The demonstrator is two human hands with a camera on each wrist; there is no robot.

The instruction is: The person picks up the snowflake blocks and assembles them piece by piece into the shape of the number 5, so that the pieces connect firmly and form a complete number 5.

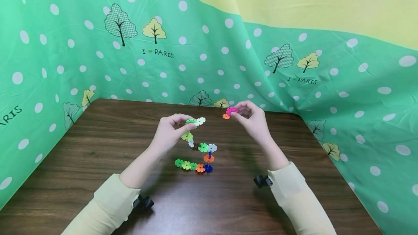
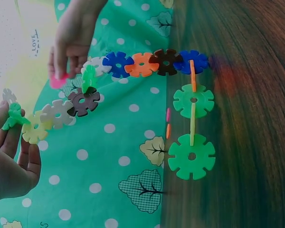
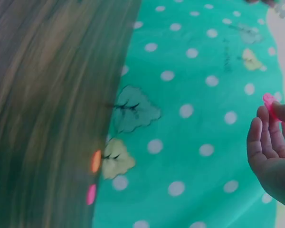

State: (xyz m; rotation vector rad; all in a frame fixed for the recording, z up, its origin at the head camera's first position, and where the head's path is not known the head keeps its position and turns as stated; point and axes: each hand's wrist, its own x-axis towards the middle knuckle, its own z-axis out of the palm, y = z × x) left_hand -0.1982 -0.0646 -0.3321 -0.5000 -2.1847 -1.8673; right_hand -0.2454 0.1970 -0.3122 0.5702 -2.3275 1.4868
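My left hand pinches a green notched disc near one end of a chain of interlocked plastic snowflake discs, with a white disc at its tip. From there the chain runs down through a yellow disc, a brown disc and a blue disc. Its lower row ends in a green disc. To the right, my right hand pinches a single pink disc between thumb and fingers, apart from the chain.
By the far edge of the dark wooden table lie an orange disc and a pink disc. A green dotted cloth with tree prints hangs behind and along the sides.
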